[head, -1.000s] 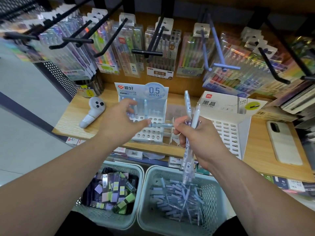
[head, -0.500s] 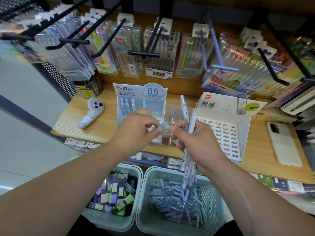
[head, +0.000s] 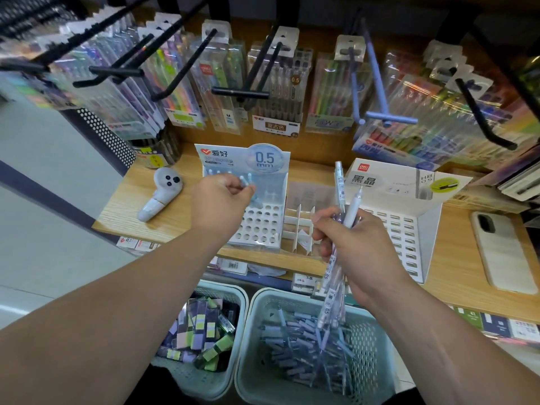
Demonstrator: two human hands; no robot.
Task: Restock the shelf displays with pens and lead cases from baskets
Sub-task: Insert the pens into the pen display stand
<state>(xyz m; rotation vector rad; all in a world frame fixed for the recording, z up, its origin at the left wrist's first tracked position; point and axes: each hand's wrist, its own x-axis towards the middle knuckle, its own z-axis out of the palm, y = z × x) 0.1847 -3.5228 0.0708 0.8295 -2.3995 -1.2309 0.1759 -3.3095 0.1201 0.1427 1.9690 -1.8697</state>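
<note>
My left hand point(head: 218, 203) pinches one pale blue pen point(head: 247, 185) over the back rows of the white pen display with round holes point(head: 260, 226), labelled 0.5 mm. A few pens stand in its back row. My right hand point(head: 347, 244) grips a bundle of clear pens point(head: 340, 200) upright, their lower ends hanging over the right basket point(head: 254, 305), which holds several more pens. The left basket point(head: 230, 287) holds lead cases point(head: 198, 325). The white slotted lead-case display point(head: 406, 229) stands to the right.
A white controller point(head: 160, 194) lies on the wooden shelf point(head: 125, 206) at the left and a phone point(head: 499, 252) at the right. A clear divider tray point(head: 298, 226) sits between the displays. Black and blue hooks with pen packs point(head: 274, 92) overhang the shelf.
My left hand took one pen from the bundle in my right hand and carried it left and up over the pen display. My right hand stayed in place with the bundle.
</note>
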